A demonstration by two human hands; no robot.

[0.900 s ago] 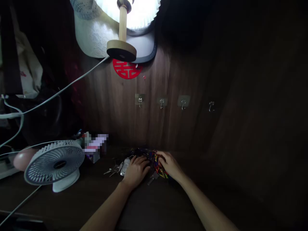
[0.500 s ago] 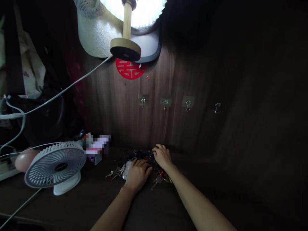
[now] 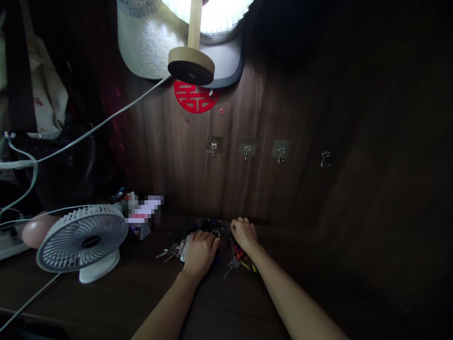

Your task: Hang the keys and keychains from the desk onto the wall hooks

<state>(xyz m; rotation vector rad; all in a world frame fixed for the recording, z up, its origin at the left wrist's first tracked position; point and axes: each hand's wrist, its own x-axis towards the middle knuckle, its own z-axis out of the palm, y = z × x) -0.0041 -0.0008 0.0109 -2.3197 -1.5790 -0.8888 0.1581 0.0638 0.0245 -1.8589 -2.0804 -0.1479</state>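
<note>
A heap of keys on dark lanyards and coloured cords (image 3: 208,227) lies on the dark wooden desk (image 3: 106,302), right below the wall. My left hand (image 3: 201,252) rests palm down on its near side, fingers over the keys, next to a silver key fob (image 3: 184,249) and loose keys (image 3: 167,253). My right hand (image 3: 245,234) sits curled at the heap's right side, above a single key (image 3: 230,267) and red and yellow cords (image 3: 245,261). Whether either hand grips anything is hidden by the fingers.
A white desk fan (image 3: 82,241) stands left of the heap, beside a blurred object (image 3: 143,212). White cables (image 3: 95,123) run across the left side. Several metal wall hooks (image 3: 247,150) sit above the desk, below a lit lamp (image 3: 191,66) and a red paper cut-out (image 3: 194,97).
My right hand has shifted up from the coloured cords to the heap's right side, then slightly back. My left hand stays on the keys. The whole view has drifted slightly.
</note>
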